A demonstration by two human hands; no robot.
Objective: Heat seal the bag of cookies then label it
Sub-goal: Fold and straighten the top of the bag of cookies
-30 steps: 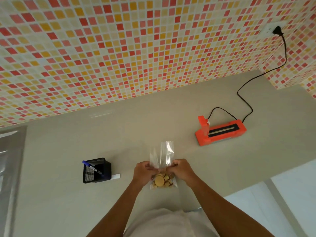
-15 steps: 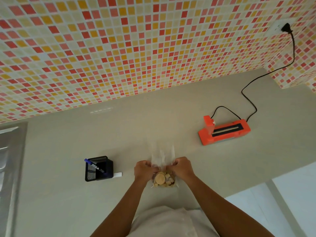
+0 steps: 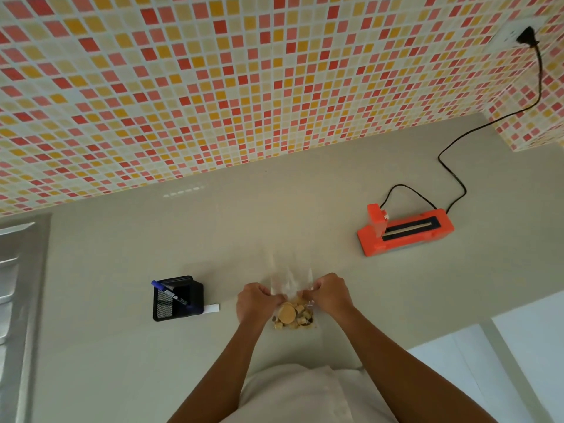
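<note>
A clear plastic bag of cookies (image 3: 293, 315) lies on the beige counter (image 3: 305, 209) right in front of me, its empty open top pointing away. My left hand (image 3: 255, 303) pinches the bag's left edge just above the cookies. On the opposite edge, my right hand (image 3: 330, 296) pinches at the same height. An orange heat sealer (image 3: 404, 228) sits to the far right, its black cord running to a wall socket (image 3: 518, 35). A white label strip (image 3: 211, 308) lies left of the bag.
A black mesh pen holder (image 3: 178, 297) with a blue marker (image 3: 168, 293) stands left of the label. A steel sink (image 3: 18, 285) fills the left edge. The counter's front edge drops off at the lower right, and a mosaic tile wall rises behind.
The bag's upper part has gone from standing up to lying flat on the counter. Both hands keep their grip near the cookies. The view has shifted slightly.
</note>
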